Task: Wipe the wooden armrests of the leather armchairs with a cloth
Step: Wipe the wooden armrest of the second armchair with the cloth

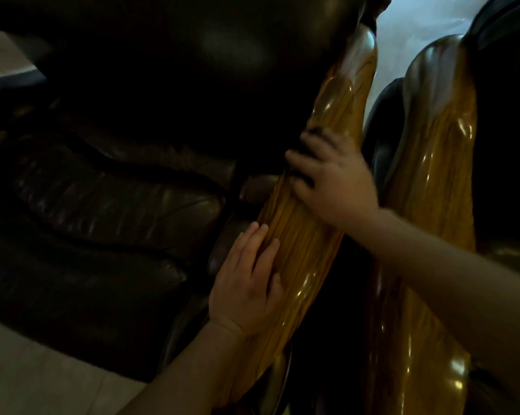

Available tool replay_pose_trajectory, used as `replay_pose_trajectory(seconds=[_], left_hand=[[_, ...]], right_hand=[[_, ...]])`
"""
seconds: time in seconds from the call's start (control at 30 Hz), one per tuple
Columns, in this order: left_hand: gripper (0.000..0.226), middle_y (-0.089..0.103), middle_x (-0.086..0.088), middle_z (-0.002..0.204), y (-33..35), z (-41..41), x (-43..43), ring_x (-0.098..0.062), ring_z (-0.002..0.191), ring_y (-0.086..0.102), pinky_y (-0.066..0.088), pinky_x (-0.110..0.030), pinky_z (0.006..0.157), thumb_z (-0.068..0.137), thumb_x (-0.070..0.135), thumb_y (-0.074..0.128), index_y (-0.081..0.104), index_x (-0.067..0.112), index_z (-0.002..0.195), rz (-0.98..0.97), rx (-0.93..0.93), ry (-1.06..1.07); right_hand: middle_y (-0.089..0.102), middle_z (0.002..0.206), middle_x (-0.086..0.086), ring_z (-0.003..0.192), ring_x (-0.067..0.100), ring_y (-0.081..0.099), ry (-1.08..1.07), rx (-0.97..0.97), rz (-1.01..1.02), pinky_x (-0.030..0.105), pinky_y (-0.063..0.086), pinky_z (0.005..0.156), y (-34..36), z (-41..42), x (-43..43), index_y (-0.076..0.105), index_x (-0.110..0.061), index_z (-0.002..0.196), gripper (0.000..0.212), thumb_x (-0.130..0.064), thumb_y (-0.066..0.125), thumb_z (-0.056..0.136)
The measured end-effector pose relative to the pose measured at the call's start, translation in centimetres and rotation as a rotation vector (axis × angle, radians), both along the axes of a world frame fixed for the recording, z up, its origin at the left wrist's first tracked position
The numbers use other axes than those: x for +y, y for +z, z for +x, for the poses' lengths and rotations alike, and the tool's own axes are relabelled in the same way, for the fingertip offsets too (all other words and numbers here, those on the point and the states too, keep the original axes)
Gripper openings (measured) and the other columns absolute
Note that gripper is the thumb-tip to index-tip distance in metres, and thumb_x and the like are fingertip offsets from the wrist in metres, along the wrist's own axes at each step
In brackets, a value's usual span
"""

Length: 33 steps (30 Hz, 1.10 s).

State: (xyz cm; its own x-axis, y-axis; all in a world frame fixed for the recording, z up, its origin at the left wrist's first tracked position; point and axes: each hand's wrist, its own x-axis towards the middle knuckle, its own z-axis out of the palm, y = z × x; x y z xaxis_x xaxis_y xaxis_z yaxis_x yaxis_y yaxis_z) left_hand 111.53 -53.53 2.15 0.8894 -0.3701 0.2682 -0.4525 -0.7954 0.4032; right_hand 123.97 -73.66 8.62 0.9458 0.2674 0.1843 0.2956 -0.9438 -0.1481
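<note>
A glossy golden-brown wooden armrest of a dark leather armchair runs from the lower middle up to the top centre. My right hand presses a dark cloth onto the armrest about halfway up; only the cloth's edge shows past my fingers. My left hand lies flat on the same armrest lower down, fingers spread, holding nothing. A second wooden armrest, of the neighbouring armchair, runs parallel on the right.
The dark seat cushions fill the left half of the view. Pale floor tiles show at the lower left. A narrow dark gap separates the two armrests. A bright pale surface lies beyond the chairs at the top.
</note>
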Motion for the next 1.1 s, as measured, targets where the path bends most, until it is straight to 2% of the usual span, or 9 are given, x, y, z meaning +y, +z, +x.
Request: replay_pose_trajectory(seconds=[0.07, 0.13, 0.33, 0.43, 0.57, 0.63, 0.73, 0.83, 1.1], left_hand=[[0.047, 0.044, -0.018, 0.149, 0.0, -0.1, 0.0, -0.030, 0.145, 0.034, 0.040, -0.053, 0.110, 0.091, 0.028, 0.048, 0.055, 0.006, 0.132, 0.008, 0.000, -0.005], [0.046, 0.043, -0.017, 0.150, 0.0, 0.0, 0.1, -0.030, 0.145, 0.033, 0.039, -0.052, 0.111, 0.092, 0.028, 0.047, 0.053, 0.008, 0.133, 0.008, 0.003, -0.003], [0.050, 0.036, -0.014, 0.155, 0.5, 0.0, -0.1, -0.025, 0.150, 0.022, 0.024, -0.046, 0.121, 0.097, 0.032, 0.043, 0.045, 0.008, 0.140, 0.035, 0.041, 0.004], [0.054, 0.023, -0.010, 0.162, 0.4, -1.3, 0.9, -0.020, 0.154, 0.008, 0.011, -0.040, 0.124, 0.101, 0.040, 0.036, 0.034, 0.012, 0.148, 0.090, 0.074, -0.018], [0.062, 0.014, -0.009, 0.165, -0.4, -7.2, 4.2, -0.024, 0.154, 0.007, 0.022, -0.050, 0.121, 0.101, 0.046, 0.036, 0.026, 0.016, 0.155, 0.089, 0.091, -0.094], [0.063, 0.014, -0.010, 0.165, -0.9, -9.8, 5.7, -0.027, 0.154, 0.009, 0.025, -0.054, 0.120, 0.101, 0.050, 0.034, 0.028, 0.016, 0.155, 0.115, 0.101, -0.123], [0.065, 0.014, -0.008, 0.165, -1.7, -11.9, 7.4, -0.025, 0.154, 0.007, 0.027, -0.052, 0.119, 0.101, 0.054, 0.032, 0.026, 0.018, 0.155, 0.137, 0.161, -0.058], [0.065, 0.013, -0.007, 0.166, -2.1, -13.1, 8.2, -0.023, 0.154, 0.006, 0.032, -0.049, 0.117, 0.101, 0.056, 0.031, 0.025, 0.020, 0.155, 0.155, 0.225, -0.022], [0.066, 0.008, -0.007, 0.167, -1.9, -13.5, 8.5, -0.021, 0.154, 0.000, 0.025, -0.043, 0.120, 0.100, 0.057, 0.033, 0.024, 0.020, 0.154, 0.207, 0.251, -0.048]], right_hand=[[0.043, 0.153, 0.002, 0.148, 0.031, 0.025, 0.216, -0.001, -0.028, 0.056, 0.015, 0.120, -0.8, -4.8, 0.6, 0.054, -0.033, 0.138, 0.049, -0.049, 0.047, 0.092], [0.040, 0.155, 0.000, 0.150, 0.029, 0.021, 0.341, 0.043, -0.085, 0.053, 0.011, 0.122, -0.4, -5.1, -0.7, 0.053, -0.034, 0.140, 0.049, -0.049, 0.049, 0.093], [0.040, 0.156, 0.004, 0.149, 0.037, 0.019, -0.179, 0.006, 0.015, 0.054, 0.015, 0.120, -0.4, -2.2, 1.6, 0.053, -0.029, 0.142, 0.050, -0.047, 0.044, 0.095], [0.039, 0.157, 0.005, 0.148, 0.036, 0.021, -0.117, -0.036, -0.039, 0.054, 0.014, 0.120, -1.3, -6.3, 3.4, 0.049, -0.030, 0.144, 0.052, -0.048, 0.041, 0.096], [0.033, 0.159, 0.001, 0.151, 0.031, 0.015, 0.187, 0.032, -0.117, 0.055, 0.010, 0.122, -2.4, -12.6, 4.0, 0.046, -0.033, 0.144, 0.054, -0.053, 0.041, 0.095], [0.033, 0.160, 0.001, 0.151, 0.030, 0.016, 0.299, 0.063, -0.203, 0.054, 0.008, 0.121, -1.5, -10.9, 2.6, 0.043, -0.035, 0.146, 0.057, -0.056, 0.038, 0.093], [0.030, 0.161, 0.004, 0.151, 0.033, 0.014, 0.058, 0.082, -0.168, 0.056, 0.008, 0.121, -0.3, -6.9, 2.2, 0.037, -0.034, 0.149, 0.062, -0.058, 0.031, 0.093], [0.033, 0.159, 0.007, 0.150, 0.035, 0.017, -0.154, 0.015, -0.114, 0.056, 0.012, 0.121, -1.4, -7.9, 5.3, 0.039, -0.028, 0.149, 0.060, -0.055, 0.032, 0.095], [0.030, 0.160, 0.009, 0.150, 0.036, 0.016, 0.021, -0.042, -0.180, 0.056, 0.015, 0.120, -4.6, -15.5, 9.1, 0.038, -0.024, 0.149, 0.056, -0.049, 0.036, 0.098]])
